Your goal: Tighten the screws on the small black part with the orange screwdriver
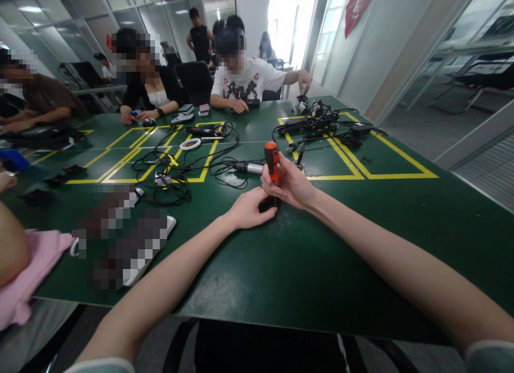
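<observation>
My right hand (289, 183) is closed round an orange-handled screwdriver (272, 158), held upright with its tip pointing down at a small black object (268, 204) on the green table (305, 255). My left hand (249, 208) lies on the table with its fingers pinched against that black object, steadying it. What the object is I cannot make out, as both hands cover most of it.
Tangled black cables (176, 169), a white ring (190, 143) and a silver-tipped tool (247, 168) lie inside yellow tape squares beyond my hands. More cables and chargers (321, 124) lie at the far right. Other people sit along the far and left sides. A pink cloth (24, 276) hangs at the left edge.
</observation>
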`<state>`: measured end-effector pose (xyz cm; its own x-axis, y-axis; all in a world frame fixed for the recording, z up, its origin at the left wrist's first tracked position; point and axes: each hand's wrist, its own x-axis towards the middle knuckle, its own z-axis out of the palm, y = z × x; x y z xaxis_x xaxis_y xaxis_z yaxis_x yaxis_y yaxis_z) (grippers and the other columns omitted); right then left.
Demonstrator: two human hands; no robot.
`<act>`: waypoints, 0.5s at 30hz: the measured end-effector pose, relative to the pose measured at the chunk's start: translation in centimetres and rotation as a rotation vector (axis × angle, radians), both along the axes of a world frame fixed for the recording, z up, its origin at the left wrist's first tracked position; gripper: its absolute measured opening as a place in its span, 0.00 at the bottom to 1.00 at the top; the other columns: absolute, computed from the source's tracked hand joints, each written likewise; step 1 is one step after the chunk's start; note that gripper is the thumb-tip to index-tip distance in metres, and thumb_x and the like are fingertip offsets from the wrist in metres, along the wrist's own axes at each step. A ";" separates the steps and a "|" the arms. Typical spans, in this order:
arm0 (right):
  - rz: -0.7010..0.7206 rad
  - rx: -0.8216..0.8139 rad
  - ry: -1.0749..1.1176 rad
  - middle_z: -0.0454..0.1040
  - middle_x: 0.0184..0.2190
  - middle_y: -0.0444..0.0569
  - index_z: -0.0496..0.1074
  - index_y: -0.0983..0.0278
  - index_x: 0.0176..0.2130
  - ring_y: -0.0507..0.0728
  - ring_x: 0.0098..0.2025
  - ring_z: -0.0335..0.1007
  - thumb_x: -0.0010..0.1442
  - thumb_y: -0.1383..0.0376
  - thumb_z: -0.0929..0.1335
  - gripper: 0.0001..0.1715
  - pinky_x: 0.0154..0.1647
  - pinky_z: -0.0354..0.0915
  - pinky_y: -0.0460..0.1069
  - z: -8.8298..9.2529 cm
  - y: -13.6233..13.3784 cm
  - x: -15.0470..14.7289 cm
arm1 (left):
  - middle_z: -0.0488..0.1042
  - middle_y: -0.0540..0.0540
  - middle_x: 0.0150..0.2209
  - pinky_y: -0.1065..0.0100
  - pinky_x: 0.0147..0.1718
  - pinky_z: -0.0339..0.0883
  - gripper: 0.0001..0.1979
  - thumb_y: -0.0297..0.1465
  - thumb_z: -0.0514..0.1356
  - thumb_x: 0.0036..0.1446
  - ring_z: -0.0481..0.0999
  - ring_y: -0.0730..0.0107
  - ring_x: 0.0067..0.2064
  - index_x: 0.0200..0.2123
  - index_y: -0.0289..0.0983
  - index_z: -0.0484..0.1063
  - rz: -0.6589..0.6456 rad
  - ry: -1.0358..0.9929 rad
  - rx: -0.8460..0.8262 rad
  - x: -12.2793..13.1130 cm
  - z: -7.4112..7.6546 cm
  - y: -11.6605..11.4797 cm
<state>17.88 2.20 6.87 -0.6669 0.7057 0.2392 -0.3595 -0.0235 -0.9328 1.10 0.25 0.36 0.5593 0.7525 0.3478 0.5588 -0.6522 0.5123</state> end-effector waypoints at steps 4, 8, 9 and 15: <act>-0.013 0.007 0.016 0.59 0.12 0.34 0.70 0.60 0.35 0.48 0.14 0.44 0.63 0.30 0.67 0.37 0.21 0.42 0.48 0.0 -0.1 0.1 | 0.82 0.43 0.43 0.59 0.46 0.77 0.16 0.34 0.65 0.63 0.80 0.59 0.42 0.52 0.38 0.79 0.001 0.002 0.002 0.0 0.0 0.0; -0.013 0.012 0.018 0.57 0.13 0.32 0.66 0.59 0.35 0.47 0.15 0.43 0.60 0.32 0.71 0.35 0.22 0.44 0.47 0.0 -0.3 0.0 | 0.82 0.43 0.43 0.60 0.46 0.77 0.17 0.35 0.64 0.63 0.81 0.58 0.42 0.54 0.37 0.78 -0.011 -0.009 -0.001 0.0 0.0 0.0; -0.011 0.009 0.017 0.57 0.13 0.32 0.65 0.59 0.34 0.47 0.15 0.43 0.60 0.32 0.71 0.35 0.21 0.44 0.46 0.0 -0.3 0.0 | 0.82 0.43 0.43 0.60 0.46 0.77 0.17 0.34 0.64 0.63 0.81 0.59 0.42 0.54 0.37 0.78 -0.011 -0.010 -0.001 0.0 0.0 0.0; 0.027 -0.006 0.010 0.57 0.12 0.37 0.67 0.61 0.25 0.47 0.15 0.46 0.61 0.29 0.67 0.41 0.19 0.41 0.48 0.1 0.1 0.1 | 0.82 0.43 0.43 0.60 0.45 0.77 0.16 0.34 0.64 0.63 0.80 0.59 0.41 0.53 0.37 0.79 -0.006 -0.005 -0.002 0.0 0.0 0.0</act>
<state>17.98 2.27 6.93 -0.6833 0.6888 0.2420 -0.3678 -0.0385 -0.9291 1.13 0.28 0.35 0.5626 0.7496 0.3487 0.5523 -0.6546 0.5162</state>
